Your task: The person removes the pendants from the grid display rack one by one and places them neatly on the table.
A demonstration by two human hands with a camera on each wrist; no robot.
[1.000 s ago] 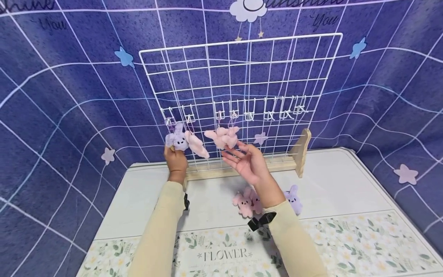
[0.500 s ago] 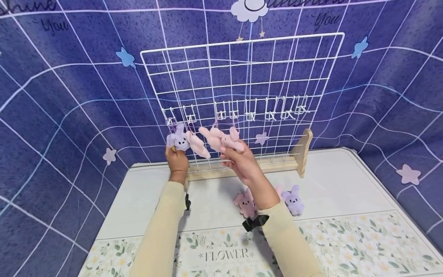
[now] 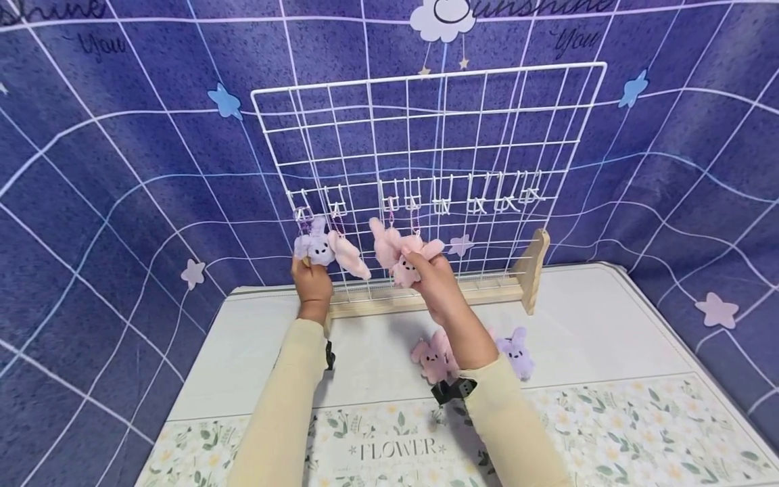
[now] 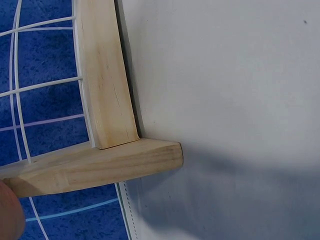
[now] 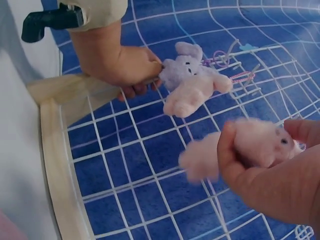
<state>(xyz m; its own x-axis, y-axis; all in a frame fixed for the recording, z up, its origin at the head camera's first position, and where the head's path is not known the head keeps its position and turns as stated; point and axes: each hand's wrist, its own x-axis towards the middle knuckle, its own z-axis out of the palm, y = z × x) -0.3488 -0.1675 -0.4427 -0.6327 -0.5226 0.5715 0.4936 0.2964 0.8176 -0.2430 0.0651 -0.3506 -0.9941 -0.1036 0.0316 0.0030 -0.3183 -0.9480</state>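
Observation:
My right hand (image 3: 439,281) holds a pink plush bunny keychain (image 3: 406,272), thumb in front, its beaded chain running up to a hook on the white wire grid rack (image 3: 475,145). Directly left of it hangs another pink plush bunny (image 3: 383,242). Over at the rack's left end, my left hand (image 3: 313,287) grips the wooden stand (image 4: 135,160); the right wrist view shows its fingers wrapped around the wood. Just above that hand hang a lilac plush bunny (image 3: 318,249) and a pink plush seen from the side (image 3: 349,256).
Several white hooks (image 3: 477,203) line the right half of the rack. On the white table (image 3: 608,318) lie pink plush bunnies (image 3: 433,358) and a lilac one (image 3: 518,355), partly behind my right forearm. A floral mat (image 3: 633,426) covers the front; a blue patterned cloth (image 3: 152,237) hangs behind.
My right hand goes from open fingers below the pink bunnies to holding the right one, which now turns its face forward. The left hand stays on the stand.

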